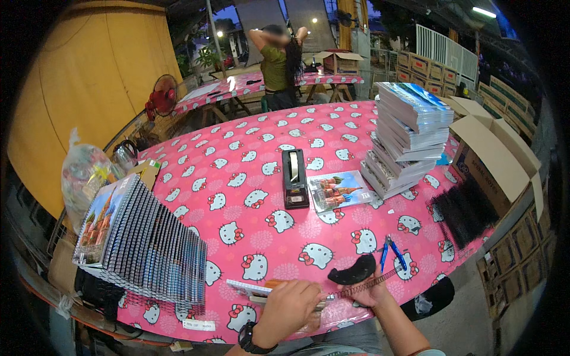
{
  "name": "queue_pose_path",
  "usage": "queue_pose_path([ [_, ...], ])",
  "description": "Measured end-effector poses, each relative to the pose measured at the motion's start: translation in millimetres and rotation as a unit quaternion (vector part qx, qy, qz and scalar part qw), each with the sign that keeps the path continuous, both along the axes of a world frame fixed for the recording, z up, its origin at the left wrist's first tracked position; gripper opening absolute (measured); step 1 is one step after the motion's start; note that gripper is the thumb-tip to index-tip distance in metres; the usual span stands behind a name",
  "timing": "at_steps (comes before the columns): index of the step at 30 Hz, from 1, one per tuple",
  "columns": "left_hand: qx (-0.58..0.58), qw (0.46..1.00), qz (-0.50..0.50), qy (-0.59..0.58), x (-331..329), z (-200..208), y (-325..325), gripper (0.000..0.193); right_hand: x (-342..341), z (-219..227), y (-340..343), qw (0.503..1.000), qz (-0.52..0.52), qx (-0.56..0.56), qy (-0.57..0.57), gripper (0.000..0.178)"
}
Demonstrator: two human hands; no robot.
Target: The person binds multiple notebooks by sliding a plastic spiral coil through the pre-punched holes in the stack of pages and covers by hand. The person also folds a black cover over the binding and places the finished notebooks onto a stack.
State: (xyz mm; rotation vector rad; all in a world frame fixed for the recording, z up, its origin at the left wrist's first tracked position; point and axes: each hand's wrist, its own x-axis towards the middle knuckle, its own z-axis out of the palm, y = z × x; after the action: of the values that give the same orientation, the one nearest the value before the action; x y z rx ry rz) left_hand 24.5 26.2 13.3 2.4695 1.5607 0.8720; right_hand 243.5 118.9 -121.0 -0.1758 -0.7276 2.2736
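Observation:
My left hand (292, 304), a dark watch on its wrist, is closed over a small notebook (252, 289) standing on edge at the near table edge. My right hand (373, 292) holds a dark spiral binding coil (371, 287), which runs from the notebook's edge out to the right. A black curved, soft-looking piece (353, 272) lies against my right fingers; whether it is held or worn I cannot tell. Blue-handled cutting pliers (393, 255) lie beyond my right hand. The notebook's lower part is hidden by my left hand.
Spiral-bound notebooks (148, 243) are stacked at left, unbound ones (409, 136) at right. A tape dispenser (295, 178) stands beside a printed cover (338, 191). Black coils (466, 213) lie near an open carton (496, 154). A person (276, 65) stands by the far table.

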Motion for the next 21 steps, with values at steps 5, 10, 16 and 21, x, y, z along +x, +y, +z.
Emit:
queue_pose_path([
  [5,-0.019,0.999,-0.004,-0.027,-2.4,8.8,-3.6,0.023,-26.0,22.4,8.4,0.994,-0.014,0.065,-0.090,0.082],
  [10,0.072,0.994,0.083,0.014,-11.7,10.8,-4.9,0.027,-19.4,58.8,20.3,0.923,-0.067,0.292,-0.240,0.079],
  [16,0.029,0.992,0.119,-0.007,-24.8,-5.0,-14.9,0.023,-34.2,109.3,16.7,0.838,0.000,0.454,-0.302,0.074],
  [21,0.043,0.991,0.116,-0.056,-23.6,-11.4,-14.8,0.033,-43.3,106.5,20.5,0.847,0.025,0.450,-0.282,0.061],
])
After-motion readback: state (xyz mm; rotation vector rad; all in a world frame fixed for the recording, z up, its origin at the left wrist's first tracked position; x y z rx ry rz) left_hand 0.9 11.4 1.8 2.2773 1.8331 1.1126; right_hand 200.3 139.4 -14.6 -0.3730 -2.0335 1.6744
